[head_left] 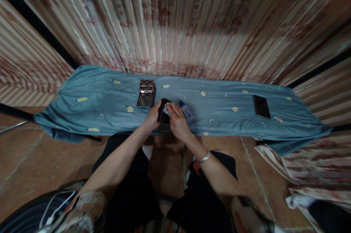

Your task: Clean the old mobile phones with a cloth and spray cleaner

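My left hand [153, 117] is closed round the side of a black smartphone [163, 117], held tilted near the front edge of the bench. With bent fingers, my right hand [177, 120] presses a small whitish cloth [166, 108] against the phone's face. The fingers hide part of the cloth, so its full shape cannot be seen. Just right of that hand lies a small clear bottle [187, 112] with a blue cap and a blue label. To the left, a shiny checkered box [147, 85] sits at the far end of a dark phone [145, 100], which appears stacked on something.
A blue patterned cloth [219, 116] covers the long narrow bench. Another black phone [261, 107] lies at its right. Striped curtains [175, 43] hang behind, and dark poles [44, 25] run at the sides. A white cable [56, 207] rests on a black round object at lower left.
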Demonstrator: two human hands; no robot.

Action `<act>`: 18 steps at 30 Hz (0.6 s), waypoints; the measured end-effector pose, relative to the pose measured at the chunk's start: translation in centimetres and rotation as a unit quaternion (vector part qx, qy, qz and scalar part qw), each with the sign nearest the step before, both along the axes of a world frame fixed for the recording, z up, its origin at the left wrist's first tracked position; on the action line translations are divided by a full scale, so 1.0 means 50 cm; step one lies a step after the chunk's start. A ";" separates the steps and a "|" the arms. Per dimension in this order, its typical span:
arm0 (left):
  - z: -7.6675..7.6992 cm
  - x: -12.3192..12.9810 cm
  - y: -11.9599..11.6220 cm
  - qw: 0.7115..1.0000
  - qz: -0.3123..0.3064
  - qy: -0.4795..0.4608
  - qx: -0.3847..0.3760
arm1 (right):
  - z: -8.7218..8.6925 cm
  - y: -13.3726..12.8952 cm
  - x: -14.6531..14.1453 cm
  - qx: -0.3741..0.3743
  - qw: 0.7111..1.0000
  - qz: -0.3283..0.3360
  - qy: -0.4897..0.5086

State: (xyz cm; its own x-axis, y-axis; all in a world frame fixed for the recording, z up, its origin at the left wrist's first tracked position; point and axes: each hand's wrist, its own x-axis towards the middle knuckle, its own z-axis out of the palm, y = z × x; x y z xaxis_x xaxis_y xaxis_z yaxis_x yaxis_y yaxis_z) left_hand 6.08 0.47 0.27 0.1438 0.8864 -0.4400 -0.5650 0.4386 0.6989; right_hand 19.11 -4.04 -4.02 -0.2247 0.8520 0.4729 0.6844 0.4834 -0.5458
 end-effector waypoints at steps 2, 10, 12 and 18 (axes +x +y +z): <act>-0.001 0.005 -0.003 1.000 -0.003 0.005 -0.001 | 0.004 0.005 0.004 0.006 1.000 -0.012 -0.001; -0.032 0.010 -0.003 0.995 0.002 0.070 0.065 | 0.012 0.005 0.002 0.011 1.000 0.002 -0.024; -0.034 0.008 -0.002 0.994 0.004 0.077 0.076 | 0.012 0.005 0.002 0.013 1.000 0.008 -0.023; -0.018 0.002 -0.001 0.998 -0.001 0.050 0.043 | 0.009 0.012 0.009 0.011 1.000 -0.026 -0.002</act>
